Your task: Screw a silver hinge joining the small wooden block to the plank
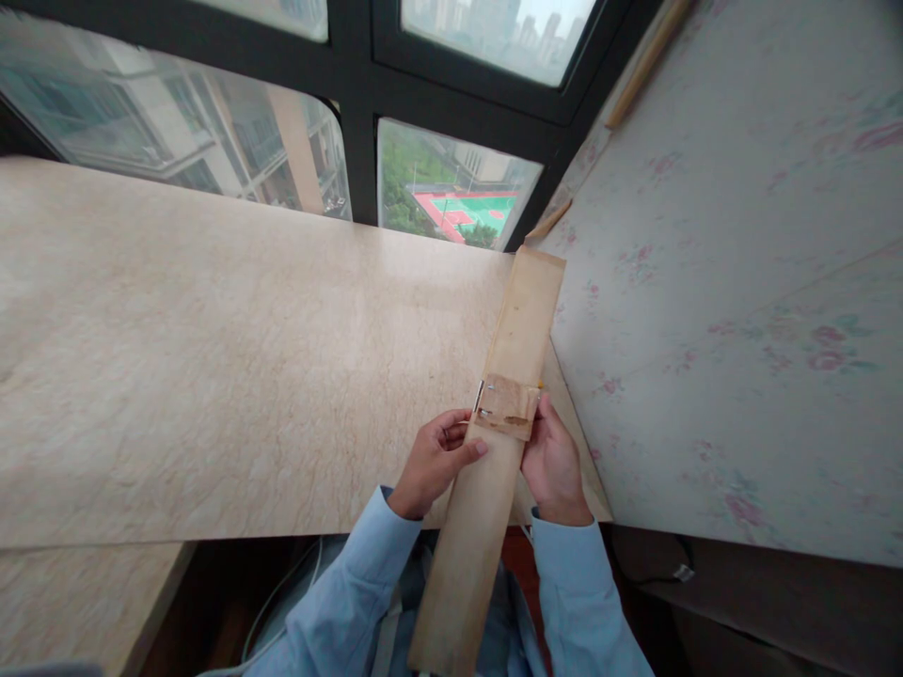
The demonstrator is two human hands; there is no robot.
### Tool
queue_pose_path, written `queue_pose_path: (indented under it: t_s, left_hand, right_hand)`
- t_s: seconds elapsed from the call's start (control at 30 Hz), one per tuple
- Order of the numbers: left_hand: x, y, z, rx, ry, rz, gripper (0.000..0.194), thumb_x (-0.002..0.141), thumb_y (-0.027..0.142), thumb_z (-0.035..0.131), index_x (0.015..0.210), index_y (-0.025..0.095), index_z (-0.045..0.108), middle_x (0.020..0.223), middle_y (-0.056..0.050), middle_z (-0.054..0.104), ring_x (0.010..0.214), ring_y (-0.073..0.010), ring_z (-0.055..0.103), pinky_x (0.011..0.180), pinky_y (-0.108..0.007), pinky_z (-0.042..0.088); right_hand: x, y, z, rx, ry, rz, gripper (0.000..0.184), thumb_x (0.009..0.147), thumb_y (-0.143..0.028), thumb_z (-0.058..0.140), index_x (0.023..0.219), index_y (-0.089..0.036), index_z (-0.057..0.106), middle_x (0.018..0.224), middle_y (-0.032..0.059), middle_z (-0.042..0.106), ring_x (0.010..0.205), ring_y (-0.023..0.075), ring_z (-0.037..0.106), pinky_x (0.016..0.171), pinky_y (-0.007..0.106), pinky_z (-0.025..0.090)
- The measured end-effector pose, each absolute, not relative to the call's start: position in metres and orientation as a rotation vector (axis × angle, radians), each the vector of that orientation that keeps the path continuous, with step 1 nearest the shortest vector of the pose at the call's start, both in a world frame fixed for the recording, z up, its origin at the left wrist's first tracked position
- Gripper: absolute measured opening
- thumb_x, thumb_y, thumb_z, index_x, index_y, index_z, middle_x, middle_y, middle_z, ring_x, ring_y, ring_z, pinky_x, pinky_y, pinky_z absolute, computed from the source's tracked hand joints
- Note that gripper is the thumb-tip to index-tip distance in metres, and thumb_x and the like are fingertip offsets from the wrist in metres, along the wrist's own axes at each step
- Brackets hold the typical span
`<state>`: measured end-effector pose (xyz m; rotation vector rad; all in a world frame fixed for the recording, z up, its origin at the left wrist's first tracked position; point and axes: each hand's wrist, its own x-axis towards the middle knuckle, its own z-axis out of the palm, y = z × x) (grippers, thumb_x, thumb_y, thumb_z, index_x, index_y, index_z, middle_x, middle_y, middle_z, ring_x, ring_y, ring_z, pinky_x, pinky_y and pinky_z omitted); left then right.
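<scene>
A long, flat wooden board slants from my lap up over the stone sill toward the window corner. Across its middle lies a short wooden piece with metal pins or screws at its left edge and a small yellow bit at its right. My left hand grips the board's left edge, thumb on top and fingers partly hidden beside it. On the other side, my right hand is closed at the right edge of the board and the short piece; its fingertips are hidden behind them.
The marble-patterned sill stretches left beneath a black window frame. A floral-papered wall rises close on the right, with loose edging strips at the corner. Cables hang below the sill.
</scene>
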<state>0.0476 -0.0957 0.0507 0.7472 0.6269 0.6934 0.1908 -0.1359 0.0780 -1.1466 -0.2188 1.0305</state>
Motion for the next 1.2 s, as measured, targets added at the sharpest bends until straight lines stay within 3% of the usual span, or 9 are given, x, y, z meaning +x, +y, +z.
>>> queue_pose_path:
  t_s: [0.2,0.57,0.67,0.87,1.2]
  left_hand:
    - [0.054,-0.099,0.048,0.754,0.628,0.712,0.047,0.063,0.029,0.088,0.104,0.015,0.071,0.101,-0.012,0.075,0.092,-0.0235,0.070,0.084,-0.034,0.055]
    - [0.059,-0.099,0.045,0.741,0.643,0.727,0.046,0.063,0.028,0.088,0.104,0.014,0.071,0.100,-0.011,0.075,0.089,-0.0217,0.070,0.082,-0.032,0.054]
    - [0.063,-0.099,0.045,0.711,0.657,0.739,0.046,0.062,0.027,0.088,0.103,0.014,0.071,0.099,-0.011,0.075,0.088,-0.0207,0.070,0.081,-0.031,0.055]
    - [0.077,-0.094,0.039,0.594,0.721,0.747,0.051,0.059,0.025,0.088,0.105,0.013,0.070,0.096,-0.010,0.077,0.084,-0.0212,0.071,0.077,-0.032,0.057]
    - [0.120,-0.078,0.010,0.576,0.768,0.803,0.036,0.063,0.018,0.082,0.097,0.011,0.072,0.090,-0.010,0.077,0.077,-0.0204,0.072,0.075,-0.033,0.058]
  right_hand:
    - [0.196,-0.140,0.073,-1.187,-0.300,0.974,0.032,0.077,-0.046,0.075,0.095,-0.019,0.074,0.103,0.0044,0.077,0.099,0.0229,0.070,0.090,0.038,0.055]
    - [0.199,-0.147,0.070,-1.194,-0.302,1.015,0.031,0.070,-0.039,0.082,0.094,-0.021,0.073,0.094,0.0020,0.077,0.084,0.0195,0.072,0.080,0.034,0.057]
    - [0.199,-0.145,0.069,-1.205,-0.327,1.011,0.035,0.071,-0.041,0.081,0.098,-0.021,0.073,0.100,0.0032,0.077,0.092,0.0208,0.072,0.084,0.035,0.057]
    - [0.201,-0.153,0.058,-1.266,-0.318,0.993,0.059,0.070,-0.036,0.082,0.126,-0.026,0.063,0.131,0.0045,0.068,0.118,0.0236,0.064,0.098,0.038,0.053]
    - [0.223,-0.150,0.040,-1.409,-0.385,1.064,0.055,0.069,-0.038,0.081,0.121,-0.025,0.067,0.136,0.0050,0.065,0.131,0.0297,0.055,0.111,0.046,0.043]
